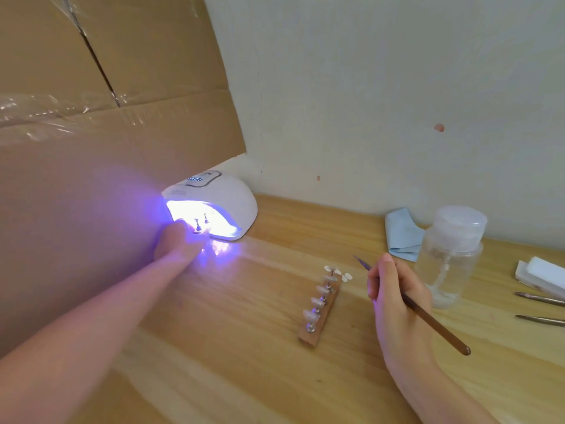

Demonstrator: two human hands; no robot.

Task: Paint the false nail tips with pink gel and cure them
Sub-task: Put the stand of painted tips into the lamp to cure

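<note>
Nail tips on metal stand pins sit at the mouth of the lit UV curing lamp, violet-white glow spilling onto the wooden table. Two pins show against the glare; the tips themselves are washed out, colour unreadable. Left hand is at the lamp opening, fingers curled round the pins' base as far as the glare allows. Lamp display is lit, digits illegible.

More tips stand in a row on the wooden holder block, mid-table, well apart from the lamp; they look pale, unpainted or clear. A few loose tips lie at its far end. Right hand pinches a thin brush, bristle end pointing away, clear of the block.

Judgement: curing step. Keep the pins fully under the lamp roof, tips facing the diodes, held steady and level so gel doesn't pool. Keep the loaded brush away from the glow, or the gel may harden in the bristles.

Beyond: pump dispenser bottle, blue cloth, white buffer block, two metal tools.
</note>
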